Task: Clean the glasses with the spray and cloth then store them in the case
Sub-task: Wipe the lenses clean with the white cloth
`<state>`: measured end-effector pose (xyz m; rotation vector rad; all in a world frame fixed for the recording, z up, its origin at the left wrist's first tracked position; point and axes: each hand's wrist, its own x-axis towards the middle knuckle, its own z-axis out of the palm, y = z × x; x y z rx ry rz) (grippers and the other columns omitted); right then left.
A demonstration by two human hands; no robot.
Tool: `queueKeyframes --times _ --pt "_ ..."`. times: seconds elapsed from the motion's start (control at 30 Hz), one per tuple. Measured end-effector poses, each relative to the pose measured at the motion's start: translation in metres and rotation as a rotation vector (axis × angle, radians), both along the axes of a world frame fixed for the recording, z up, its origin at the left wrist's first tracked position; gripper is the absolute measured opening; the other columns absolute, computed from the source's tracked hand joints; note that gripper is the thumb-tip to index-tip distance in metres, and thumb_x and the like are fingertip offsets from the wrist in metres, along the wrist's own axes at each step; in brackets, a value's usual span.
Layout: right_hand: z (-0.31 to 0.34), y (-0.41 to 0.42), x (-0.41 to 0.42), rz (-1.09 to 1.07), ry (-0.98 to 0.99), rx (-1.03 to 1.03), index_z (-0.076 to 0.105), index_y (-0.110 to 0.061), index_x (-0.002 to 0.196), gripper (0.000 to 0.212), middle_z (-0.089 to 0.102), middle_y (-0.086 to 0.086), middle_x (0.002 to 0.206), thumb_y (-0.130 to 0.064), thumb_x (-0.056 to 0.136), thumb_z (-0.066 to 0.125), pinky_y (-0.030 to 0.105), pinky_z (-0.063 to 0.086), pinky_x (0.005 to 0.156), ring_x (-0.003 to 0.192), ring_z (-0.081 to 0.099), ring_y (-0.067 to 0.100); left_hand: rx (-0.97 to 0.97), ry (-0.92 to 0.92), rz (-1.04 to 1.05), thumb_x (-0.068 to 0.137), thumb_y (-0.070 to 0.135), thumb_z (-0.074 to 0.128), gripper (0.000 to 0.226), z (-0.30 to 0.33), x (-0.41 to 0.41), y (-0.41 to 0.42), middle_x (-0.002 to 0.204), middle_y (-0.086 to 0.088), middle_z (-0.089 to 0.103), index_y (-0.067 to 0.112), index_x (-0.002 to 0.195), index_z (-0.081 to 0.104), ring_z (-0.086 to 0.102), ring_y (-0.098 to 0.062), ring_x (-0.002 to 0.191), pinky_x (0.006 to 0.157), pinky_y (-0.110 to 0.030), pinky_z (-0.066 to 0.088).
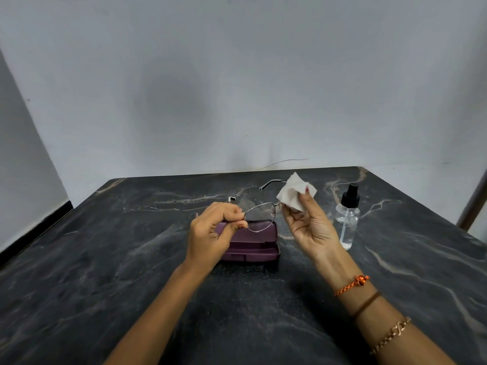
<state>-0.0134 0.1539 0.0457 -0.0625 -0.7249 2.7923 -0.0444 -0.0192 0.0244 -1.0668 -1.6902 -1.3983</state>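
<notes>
My left hand (212,231) pinches the left rim of the thin metal-framed glasses (261,216), held in the air above the case with the temples unfolded and pointing away from me. My right hand (307,223) holds a crumpled white cloth (295,192) wrapped over the right lens, which is hidden. The purple glasses case (253,243) lies shut on the table just below both hands. A clear spray bottle (347,219) with a black nozzle stands upright to the right of my right hand, apart from it.
Everything rests on a dark marble-patterned table (131,259) set against a grey wall. A brown pole (473,204) slants at the far right edge. Bracelets circle my right wrist.
</notes>
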Motion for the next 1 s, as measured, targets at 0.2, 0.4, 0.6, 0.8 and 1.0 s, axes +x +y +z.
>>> queueKeyframes --times 0.2,0.4,0.6,0.8,1.0 --pt "-0.003 0.011 -0.002 0.11 0.063 0.307 0.074 -0.007 0.061 0.051 0.073 0.006 0.065 -0.013 0.014 0.092 0.023 0.058 0.057 0.063 0.071 0.012 0.032 -0.037 0.021 0.075 0.026 0.065 0.023 -0.001 -0.004 -0.005 0.077 -0.007 0.061 0.003 0.077 0.064 0.06 -0.006 0.079 0.073 -0.016 0.052" --pt "0.001 0.023 0.0 0.052 0.029 0.555 0.074 -0.01 0.058 0.034 0.073 0.002 0.06 -0.017 0.026 0.084 0.019 0.056 0.054 0.06 0.07 0.009 0.014 -0.043 0.067 0.066 0.001 0.068 0.01 -0.001 -0.007 -0.005 0.076 -0.007 0.061 0.003 0.075 0.064 0.059 0.003 0.081 0.073 -0.014 0.051" --pt "0.003 0.021 0.001 -0.045 -0.012 0.532 0.073 -0.01 0.061 0.028 0.073 0.001 0.061 -0.019 0.035 0.078 0.02 0.056 0.052 0.059 0.07 0.009 -0.015 -0.024 0.063 0.067 0.001 0.068 0.011 0.004 -0.001 -0.002 0.076 -0.008 0.061 0.002 0.077 0.064 0.059 -0.013 0.076 0.072 -0.021 0.051" --pt "0.001 0.006 0.0 0.072 0.044 -0.065 0.07 -0.005 0.067 0.012 0.073 0.008 0.063 -0.004 0.063 0.058 0.03 0.059 0.053 0.06 0.071 0.017 0.018 -0.047 0.017 0.076 0.034 0.061 0.029 0.003 0.0 -0.001 0.077 -0.007 0.061 0.005 0.078 0.063 0.059 -0.007 0.079 0.073 -0.017 0.05" --pt "0.0 -0.001 0.002 0.084 0.122 -0.002 0.072 -0.009 0.065 0.043 0.073 0.005 0.064 -0.003 0.025 0.088 0.034 0.059 0.058 0.062 0.072 0.015 0.02 -0.03 0.002 0.077 0.036 0.062 0.028 0.001 -0.004 -0.003 0.076 -0.005 0.06 0.008 0.072 0.061 0.059 -0.011 0.076 0.073 -0.017 0.05"
